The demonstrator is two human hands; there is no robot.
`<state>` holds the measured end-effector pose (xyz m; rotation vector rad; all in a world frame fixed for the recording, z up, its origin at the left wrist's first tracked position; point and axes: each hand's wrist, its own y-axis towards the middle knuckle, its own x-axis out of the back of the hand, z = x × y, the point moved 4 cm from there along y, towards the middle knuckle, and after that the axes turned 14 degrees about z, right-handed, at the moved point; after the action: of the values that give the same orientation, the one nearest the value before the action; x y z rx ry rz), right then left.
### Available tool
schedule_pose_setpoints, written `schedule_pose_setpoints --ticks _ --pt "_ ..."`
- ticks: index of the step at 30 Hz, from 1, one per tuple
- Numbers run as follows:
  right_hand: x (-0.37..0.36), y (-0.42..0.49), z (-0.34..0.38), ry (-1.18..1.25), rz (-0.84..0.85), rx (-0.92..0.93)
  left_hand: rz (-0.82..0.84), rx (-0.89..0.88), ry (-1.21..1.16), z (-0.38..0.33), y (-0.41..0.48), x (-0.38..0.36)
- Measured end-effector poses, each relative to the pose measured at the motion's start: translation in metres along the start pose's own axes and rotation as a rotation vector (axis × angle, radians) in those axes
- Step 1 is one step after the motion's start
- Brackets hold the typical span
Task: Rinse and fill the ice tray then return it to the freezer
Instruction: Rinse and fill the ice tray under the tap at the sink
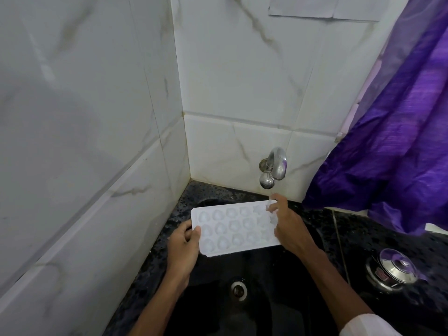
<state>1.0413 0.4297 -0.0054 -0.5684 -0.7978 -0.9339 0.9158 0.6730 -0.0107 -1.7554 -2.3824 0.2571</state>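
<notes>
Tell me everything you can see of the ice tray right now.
The ice tray is a white, plastic-looking rectangle with three rows of rounded cups, face up and roughly level over the black sink. The left hand grips its left end and the right hand its right end, which sits just under the tap. Whether the cups hold water is unclear.

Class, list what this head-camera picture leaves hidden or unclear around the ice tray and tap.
Head view: whether the chrome wall tap runs; blurred.
Head view: water level in the white plastic ice tray; too blurred.
Head view: tray's right end, covered by the right hand.
Freezer: outside the frame.
</notes>
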Motion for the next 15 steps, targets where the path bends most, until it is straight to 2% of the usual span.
schedule_pose_setpoints --ticks 2,4,6,9,15 --pt "0.004 -0.002 0.000 0.093 -0.063 0.067 -0.009 0.002 -0.020 0.001 0.000 -0.001" --pt "0.012 -0.004 0.002 0.172 -0.201 0.143 -0.025 0.011 -0.045 0.003 0.001 -0.001" --pt "0.017 -0.004 0.000 0.231 -0.263 0.136 -0.040 0.024 -0.075 0.004 0.001 0.000" --pt "0.018 -0.005 -0.001 0.293 -0.264 0.095 -0.060 0.036 -0.122 0.004 0.002 0.001" --pt "0.019 -0.014 0.005 0.376 -0.177 0.140 -0.098 0.055 -0.206 0.000 0.003 0.006"
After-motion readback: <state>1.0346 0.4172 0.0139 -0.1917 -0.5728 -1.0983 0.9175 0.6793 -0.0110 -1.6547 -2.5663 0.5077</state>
